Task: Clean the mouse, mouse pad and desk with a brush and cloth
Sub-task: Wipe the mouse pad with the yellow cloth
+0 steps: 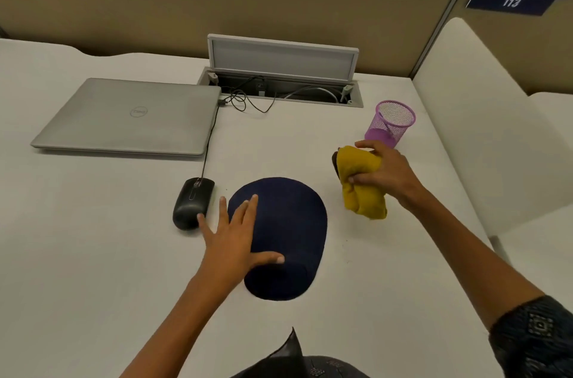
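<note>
Navy mouse pad point(285, 222) lies mid-desk point(93, 269); my left hand point(235, 238) rests flat on its left edge, fingers spread. Black wired mouse point(192, 204) sits just left, my little finger beside it. Right hand point(384, 173) grips a bunched yellow cloth point(362, 188) above the desk, near a purple mesh cup point(391, 123). Closed laptop point(130, 117) behind.

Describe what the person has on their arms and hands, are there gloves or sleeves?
No gloves: the left hand and right hand are bare, with no rings, watch or bracelet visible. The forearms are uncovered too. A short dark sleeve with a small pale geometric print covers the right upper arm; no left sleeve shows.
</note>
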`<state>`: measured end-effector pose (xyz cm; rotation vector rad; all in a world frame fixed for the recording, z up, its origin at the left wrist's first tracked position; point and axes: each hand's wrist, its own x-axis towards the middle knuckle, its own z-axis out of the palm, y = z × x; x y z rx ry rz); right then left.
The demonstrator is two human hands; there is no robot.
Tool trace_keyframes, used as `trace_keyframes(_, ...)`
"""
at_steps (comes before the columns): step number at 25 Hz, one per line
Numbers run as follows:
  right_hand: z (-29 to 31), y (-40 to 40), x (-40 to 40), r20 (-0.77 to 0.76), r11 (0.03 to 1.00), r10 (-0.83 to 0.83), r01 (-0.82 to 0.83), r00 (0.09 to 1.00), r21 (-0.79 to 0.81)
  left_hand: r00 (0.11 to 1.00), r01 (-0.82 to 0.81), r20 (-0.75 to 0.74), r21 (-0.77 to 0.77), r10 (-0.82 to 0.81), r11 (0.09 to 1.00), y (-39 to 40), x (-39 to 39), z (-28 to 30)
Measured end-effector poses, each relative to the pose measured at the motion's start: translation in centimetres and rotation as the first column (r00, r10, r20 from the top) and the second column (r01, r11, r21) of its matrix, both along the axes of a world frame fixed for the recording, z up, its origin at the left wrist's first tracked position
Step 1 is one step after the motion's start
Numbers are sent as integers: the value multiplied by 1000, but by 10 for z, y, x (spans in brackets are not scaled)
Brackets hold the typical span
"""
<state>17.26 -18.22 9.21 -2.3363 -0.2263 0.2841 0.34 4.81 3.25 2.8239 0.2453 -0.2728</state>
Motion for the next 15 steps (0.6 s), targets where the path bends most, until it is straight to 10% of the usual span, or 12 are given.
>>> trace_keyframes(5, 1, -3, 5, -222, 932, -225, 276, 949, 233, 890, 254, 432, -212, -142, 944, -63, 58, 34)
trace_keyframes(9, 19, 0, 16, -474, 778, -278, 485, 835, 399, 843, 355, 506, -265, -184, 896, -135, 100, 46)
trace_keyframes(15, 22, -68, 34, -48, 966, 37, -24, 998, 257, 872, 276, 489, -496, 2, 823, -126, 157, 57)
